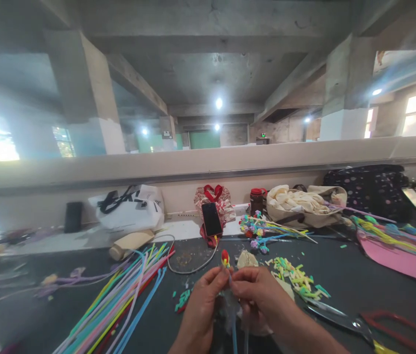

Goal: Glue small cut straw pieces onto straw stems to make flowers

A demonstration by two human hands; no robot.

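Both hands are together at the bottom centre, over the dark table. My left hand [205, 305] pinches the base of a small red and yellow fuzzy piece [224, 257], which sticks up above the fingertips. My right hand [257, 291] is closed beside it, its thumb and forefinger pinching a thin pale stem at the same spot. Below the hands hangs a light blue stem [234, 329]. Green and yellow cut pieces [292, 275] are scattered right of my right hand, and a few green ones [183, 300] lie left of my left hand.
Long coloured fuzzy stems [119, 305] lie at the left. Scissors [341, 317] rest at the lower right. Behind are a phone [211, 219] on a cable, a bundle of fuzzy flowers [257, 228], a white bag [130, 211], a cloth bag [304, 214] and a pink sheet [396, 260].
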